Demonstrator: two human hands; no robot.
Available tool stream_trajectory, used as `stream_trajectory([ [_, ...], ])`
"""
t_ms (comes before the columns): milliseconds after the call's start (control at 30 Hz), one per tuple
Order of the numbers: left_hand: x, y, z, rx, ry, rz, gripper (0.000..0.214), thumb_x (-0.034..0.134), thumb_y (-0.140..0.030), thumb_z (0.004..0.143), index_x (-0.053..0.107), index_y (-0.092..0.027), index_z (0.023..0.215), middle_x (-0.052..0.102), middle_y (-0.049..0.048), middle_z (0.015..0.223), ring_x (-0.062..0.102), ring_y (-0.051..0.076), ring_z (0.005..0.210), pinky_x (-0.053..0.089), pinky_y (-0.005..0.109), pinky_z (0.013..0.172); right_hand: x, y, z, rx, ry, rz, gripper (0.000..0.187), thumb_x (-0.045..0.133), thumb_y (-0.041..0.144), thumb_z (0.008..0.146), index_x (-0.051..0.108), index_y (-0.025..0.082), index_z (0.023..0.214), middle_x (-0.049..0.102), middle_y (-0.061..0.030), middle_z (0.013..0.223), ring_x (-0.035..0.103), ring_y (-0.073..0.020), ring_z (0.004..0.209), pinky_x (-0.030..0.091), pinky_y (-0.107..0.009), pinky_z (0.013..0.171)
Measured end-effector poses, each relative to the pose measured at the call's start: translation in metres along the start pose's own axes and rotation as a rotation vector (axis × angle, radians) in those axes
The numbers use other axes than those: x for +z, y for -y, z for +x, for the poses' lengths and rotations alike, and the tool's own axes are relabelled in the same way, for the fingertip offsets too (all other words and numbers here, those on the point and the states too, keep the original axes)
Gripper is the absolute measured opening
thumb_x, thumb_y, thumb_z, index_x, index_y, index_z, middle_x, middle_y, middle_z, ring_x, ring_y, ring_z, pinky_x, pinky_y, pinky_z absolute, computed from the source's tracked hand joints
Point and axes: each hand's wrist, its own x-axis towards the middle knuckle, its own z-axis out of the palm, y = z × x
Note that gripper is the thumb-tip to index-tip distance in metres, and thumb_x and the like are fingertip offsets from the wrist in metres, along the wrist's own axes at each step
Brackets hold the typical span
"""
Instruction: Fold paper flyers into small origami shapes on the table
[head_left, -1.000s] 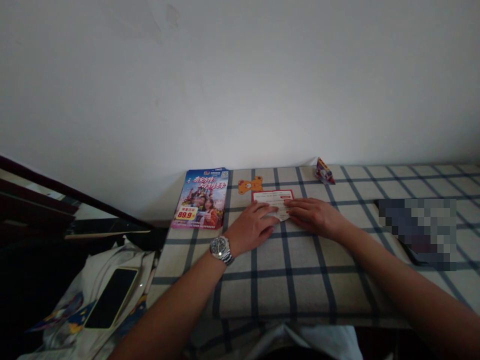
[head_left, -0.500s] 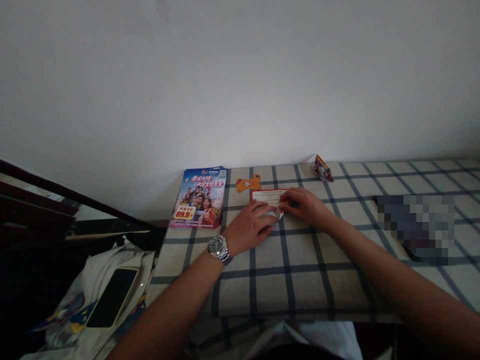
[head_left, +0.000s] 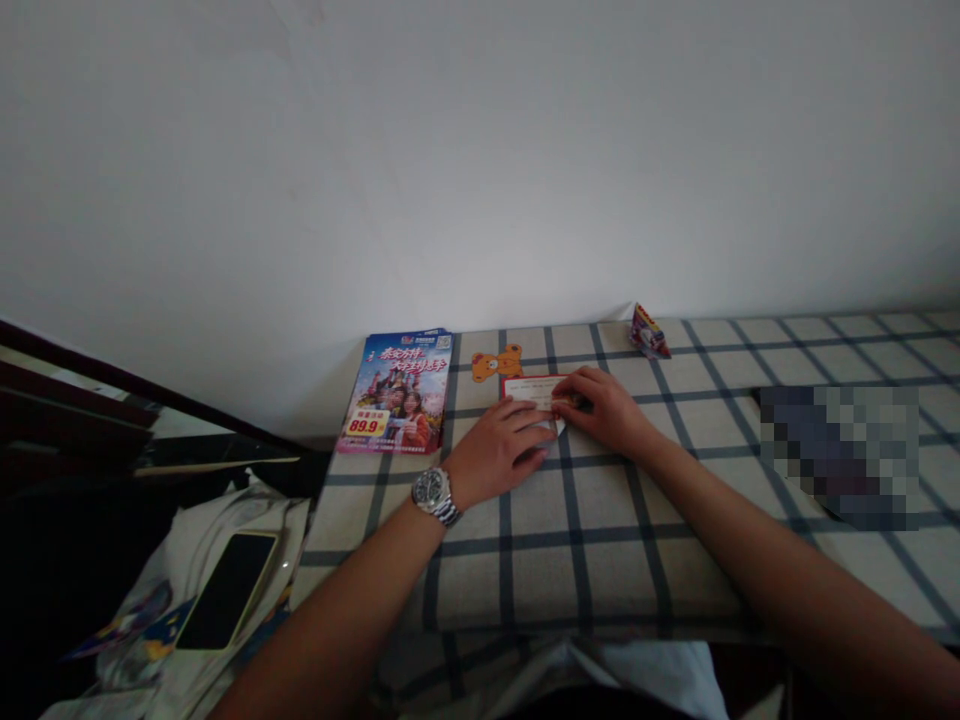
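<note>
Paper sheet [head_left: 529, 390], white with a red border and lines of print, lies flat near the middle of the bench [head_left: 615, 570], under both hands. The left hand [head_left: 496, 455], a watch [head_left: 433, 490] on its wrist, rests across the lower left part with its fingers slightly spread and laid flat, bracing the sheet against the checked cloth. The right hand [head_left: 611, 408] has its fingers curled and their tips drawn together with the thumb, apparently pinching the sheet's right edge; how much paper is caught there is hidden.

The work looks part-way along. Below the fingers a pale, slanting corner shows, which suggests that at least one fold is made, while the upper part is flat and its print readable as lines only. The shaping seems unfinished: the edge in the right hand's pinch is not yet settled, and any creases under the palms cannot be seen.

A bear cutout [head_left: 496, 363] lies just beyond the sheet, touching or nearly touching its top edge. The stack of leaflets [head_left: 396, 393] sits to the left, apart from the hands, and a small folded packet [head_left: 649, 331] stands near the wall [head_left: 480, 170].
</note>
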Motion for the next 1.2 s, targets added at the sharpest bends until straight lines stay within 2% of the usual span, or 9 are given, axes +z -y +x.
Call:
stream_trajectory([
  [167,-0.004,-0.003,0.0,-0.009,-0.005,-0.013,0.021,0.058,-0.025,0.103,0.071,-0.021,0.118,0.065,0.0077,0.138,0.055,0.025,0.135,0.039,0.05,0.123,-0.001,0.001,0.0,0.016,-0.003,0.013,0.006,0.071,0.026,0.093,0.07,0.022,0.097,0.069,-0.0066,0.097,0.065,-0.0245,0.092,0.052,-0.039,0.085],
  [367,-0.006,-0.003,-0.001,0.037,0.008,-0.015,0.032,0.057,-0.026,0.104,0.067,-0.025,0.133,0.064,0.0068,0.14,0.054,0.025,0.137,0.041,0.052,0.122,-0.002,0.002,0.002,0.026,-0.004,0.03,0.008,0.074,0.027,0.091,0.068,0.021,0.09,0.067,-0.0055,0.092,0.064,-0.0228,0.086,0.052,-0.036,0.079],
  [533,-0.004,-0.002,-0.002,0.02,0.02,0.014,0.034,0.058,-0.028,0.103,0.066,-0.026,0.136,0.063,0.0055,0.144,0.051,0.027,0.14,0.039,0.055,0.123,-0.002,0.001,0.002,0.002,-0.002,0.011,0.009,0.072,0.028,0.093,0.071,0.021,0.088,0.069,-0.0078,0.096,0.067,-0.0243,0.09,0.054,-0.038,0.081],
  [700,-0.002,-0.002,-0.003,0.018,0.011,0.016,0.032,0.059,-0.028,0.103,0.067,-0.026,0.134,0.065,0.004,0.143,0.051,0.027,0.139,0.039,0.055,0.122,-0.008,-0.008,-0.003,-0.093,0.037,0.055,0.012,0.066,0.028,0.098,0.076,0.021,0.096,0.071,-0.0096,0.104,0.069,-0.0251,0.098,0.058,-0.041,0.088],
  [800,-0.001,-0.002,-0.003,0.016,0.004,0.008,0.035,0.059,-0.028,0.103,0.065,-0.024,0.137,0.066,0.0047,0.142,0.052,0.027,0.139,0.04,0.054,0.122,-0.012,-0.01,-0.007,-0.162,0.075,0.081,0.016,0.064,0.027,0.099,0.078,0.024,0.107,0.069,-0.0099,0.114,0.069,-0.025,0.106,0.057,-0.043,0.096],
  [1200,-0.002,-0.002,-0.003,0.029,0.006,0.026,0.039,0.057,-0.028,0.103,0.061,-0.024,0.142,0.061,0.005,0.149,0.053,0.028,0.139,0.04,0.056,0.121,-0.015,-0.011,-0.011,-0.188,0.076,-0.026,0.024,0.061,0.028,0.101,0.077,0.026,0.119,0.065,-0.0122,0.121,0.062,-0.0288,0.113,0.055,-0.051,0.1],
])
